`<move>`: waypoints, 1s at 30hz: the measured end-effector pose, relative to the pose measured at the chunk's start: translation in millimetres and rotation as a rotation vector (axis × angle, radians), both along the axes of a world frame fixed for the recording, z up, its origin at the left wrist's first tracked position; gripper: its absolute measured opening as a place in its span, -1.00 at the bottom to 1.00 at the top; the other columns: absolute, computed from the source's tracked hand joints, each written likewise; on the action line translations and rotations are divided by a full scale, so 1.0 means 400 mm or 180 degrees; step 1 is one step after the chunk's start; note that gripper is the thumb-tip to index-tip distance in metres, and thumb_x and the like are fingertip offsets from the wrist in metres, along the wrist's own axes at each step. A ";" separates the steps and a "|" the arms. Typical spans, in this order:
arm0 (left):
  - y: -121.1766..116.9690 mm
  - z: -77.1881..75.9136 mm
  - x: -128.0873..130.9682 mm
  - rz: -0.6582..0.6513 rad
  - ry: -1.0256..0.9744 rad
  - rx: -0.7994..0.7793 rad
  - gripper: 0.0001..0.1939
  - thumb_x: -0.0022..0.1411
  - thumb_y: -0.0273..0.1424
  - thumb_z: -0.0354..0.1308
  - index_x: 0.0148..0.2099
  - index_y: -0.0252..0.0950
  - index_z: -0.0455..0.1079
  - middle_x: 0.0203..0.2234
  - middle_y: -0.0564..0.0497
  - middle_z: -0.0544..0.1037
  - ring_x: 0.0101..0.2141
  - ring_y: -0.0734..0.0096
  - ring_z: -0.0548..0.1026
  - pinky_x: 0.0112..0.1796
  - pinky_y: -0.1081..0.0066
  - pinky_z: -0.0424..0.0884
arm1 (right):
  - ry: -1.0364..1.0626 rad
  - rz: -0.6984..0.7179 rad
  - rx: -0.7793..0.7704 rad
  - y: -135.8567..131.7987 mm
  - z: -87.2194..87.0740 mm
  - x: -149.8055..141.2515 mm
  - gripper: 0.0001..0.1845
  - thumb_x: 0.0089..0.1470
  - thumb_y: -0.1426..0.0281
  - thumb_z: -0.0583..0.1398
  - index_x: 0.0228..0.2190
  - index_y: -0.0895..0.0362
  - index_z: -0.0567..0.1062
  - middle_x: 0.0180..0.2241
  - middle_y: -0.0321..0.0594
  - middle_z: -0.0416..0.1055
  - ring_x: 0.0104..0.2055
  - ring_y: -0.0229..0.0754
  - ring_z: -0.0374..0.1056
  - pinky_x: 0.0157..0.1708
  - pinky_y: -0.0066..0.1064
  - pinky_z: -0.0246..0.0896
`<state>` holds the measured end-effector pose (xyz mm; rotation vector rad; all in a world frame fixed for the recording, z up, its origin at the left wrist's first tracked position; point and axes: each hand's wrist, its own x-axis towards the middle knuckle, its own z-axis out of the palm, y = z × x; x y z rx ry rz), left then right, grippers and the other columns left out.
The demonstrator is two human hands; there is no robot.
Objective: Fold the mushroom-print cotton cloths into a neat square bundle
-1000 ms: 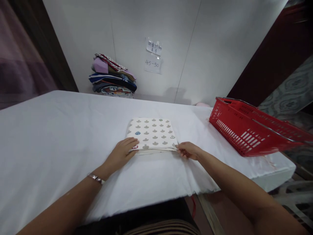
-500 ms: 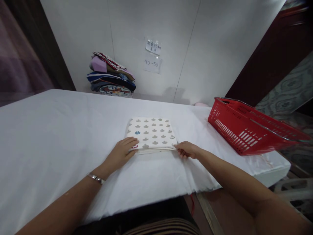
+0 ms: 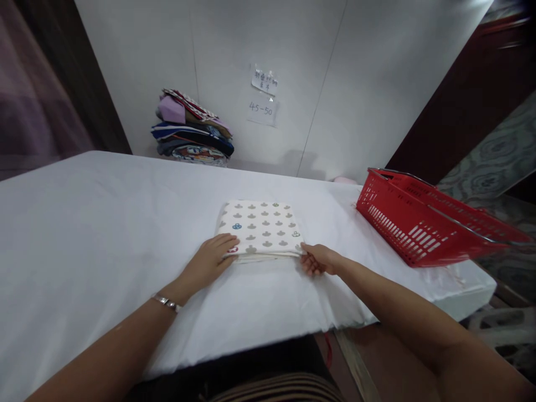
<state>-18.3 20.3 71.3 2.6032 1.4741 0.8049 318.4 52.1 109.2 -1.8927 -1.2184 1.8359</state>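
Observation:
A folded white cloth [image 3: 263, 226] with grey, blue and red mushroom prints lies flat on the white-covered table [image 3: 125, 223], its layered folded edge towards me. My left hand [image 3: 215, 251] grips its near left corner, fingers on top and the thumb at the front edge. At the near right corner, my right hand [image 3: 318, 259] pinches the cloth's edge between thumb and fingers, the other fingers curled below. A silver bracelet [image 3: 166, 303] circles my left wrist.
A red plastic shopping basket [image 3: 422, 223] with metal handles stands at the table's right end. Against the wall, a stack of folded fabrics [image 3: 192, 131] rises behind the table's far edge. Handwritten paper signs [image 3: 263, 109] hang on the wall.
Both hands stay at the cloth's near corners. My right hand's lower fingers have shifted slightly beneath the edge; the whole view has moved a little.

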 end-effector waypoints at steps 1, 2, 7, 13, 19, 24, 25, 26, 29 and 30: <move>0.000 0.000 0.000 0.0008 0.0008 0.0005 -0.62 0.26 -0.22 -0.06 0.09 -0.18 0.26 0.06 -0.02 0.37 0.11 0.20 0.24 0.05 0.09 0.24 | -0.0024 -0.0005 0.0009 0.000 -0.002 0.001 -0.45 0.19 0.04 -0.06 -0.53 0.23 0.36 -0.67 -0.18 0.38 -0.72 -0.29 0.29 -0.80 -0.55 -0.01; 0.000 -0.001 -0.001 0.0017 0.0011 0.0012 -0.62 0.26 -0.22 -0.06 0.09 -0.19 0.26 0.06 -0.02 0.37 0.11 0.20 0.24 0.05 0.09 0.24 | -0.0022 -0.0012 0.0019 -0.001 -0.003 0.002 -0.47 0.19 0.06 -0.04 -0.53 0.23 0.35 -0.67 -0.19 0.38 -0.72 -0.30 0.29 -0.80 -0.55 -0.02; -0.001 0.003 0.002 -0.0015 -0.0019 0.0040 -0.62 0.26 -0.21 -0.06 0.08 -0.17 0.26 0.06 -0.02 0.38 0.10 0.19 0.25 0.04 0.08 0.24 | 0.0099 -0.0188 0.0072 0.000 -0.002 0.005 -0.58 0.18 0.15 0.06 -0.52 0.23 0.34 -0.72 -0.31 0.31 -0.73 -0.36 0.25 -0.81 -0.60 -0.07; -0.002 0.005 0.003 -0.0024 -0.0037 0.0031 -0.62 0.27 -0.20 -0.07 0.08 -0.17 0.26 0.05 -0.02 0.38 0.10 0.19 0.25 0.04 0.09 0.25 | 0.0474 -0.0402 0.0100 -0.008 0.004 0.002 -0.64 0.17 0.20 0.08 -0.52 0.21 0.33 -0.67 -0.31 0.33 -0.71 -0.39 0.24 -0.82 -0.61 -0.10; 0.000 -0.002 0.001 0.0006 -0.0024 0.0049 -0.62 0.27 -0.20 -0.06 0.09 -0.17 0.25 0.06 -0.02 0.38 0.10 0.19 0.25 0.04 0.10 0.24 | 0.0602 -0.0564 0.0527 -0.009 0.039 -0.002 -0.72 0.10 0.32 0.17 -0.56 0.17 0.29 -0.71 -0.38 0.26 -0.72 -0.41 0.19 -0.82 -0.62 -0.16; 0.001 -0.002 0.001 -0.0036 0.0032 0.0054 -0.62 0.27 -0.21 -0.04 0.09 -0.18 0.24 0.06 -0.02 0.37 0.11 0.20 0.23 0.05 0.11 0.22 | 0.0656 -0.0480 0.1198 0.031 0.062 -0.004 -0.67 0.06 0.31 0.20 -0.62 0.16 0.23 -0.71 -0.41 0.21 -0.73 -0.47 0.10 -0.81 -0.63 -0.25; 0.000 -0.002 0.001 -0.0042 0.0036 0.0055 -0.62 0.27 -0.21 -0.04 0.10 -0.18 0.23 0.06 -0.02 0.37 0.11 0.20 0.23 0.05 0.11 0.22 | 0.0551 -0.0494 0.1097 0.035 0.055 -0.005 -0.67 0.06 0.32 0.19 -0.62 0.16 0.23 -0.72 -0.41 0.21 -0.74 -0.47 0.08 -0.81 -0.63 -0.28; 0.000 -0.003 0.000 -0.0044 0.0036 0.0051 -0.62 0.27 -0.21 -0.04 0.10 -0.17 0.23 0.07 -0.02 0.36 0.11 0.20 0.23 0.05 0.11 0.22 | 0.0425 -0.0498 0.0964 0.036 0.045 -0.006 -0.67 0.06 0.33 0.19 -0.63 0.16 0.23 -0.73 -0.41 0.19 -0.75 -0.47 0.06 -0.82 -0.63 -0.30; 0.000 -0.006 -0.003 -0.0046 0.0041 0.0016 -0.61 0.27 -0.21 -0.05 0.12 -0.15 0.21 0.08 -0.01 0.34 0.12 0.20 0.22 0.05 0.11 0.22 | 0.0201 -0.0452 0.0753 0.028 0.006 -0.006 -0.66 0.06 0.34 0.18 -0.64 0.16 0.23 -0.76 -0.41 0.18 -0.78 -0.45 0.04 -0.83 -0.61 -0.33; -0.001 -0.006 -0.003 -0.0051 0.0041 0.0010 -0.60 0.27 -0.20 -0.05 0.13 -0.14 0.21 0.09 -0.01 0.34 0.13 0.19 0.21 0.05 0.10 0.22 | 0.0164 -0.0441 0.0748 0.025 -0.004 -0.006 -0.66 0.06 0.33 0.18 -0.64 0.15 0.23 -0.76 -0.41 0.19 -0.78 -0.45 0.05 -0.84 -0.60 -0.32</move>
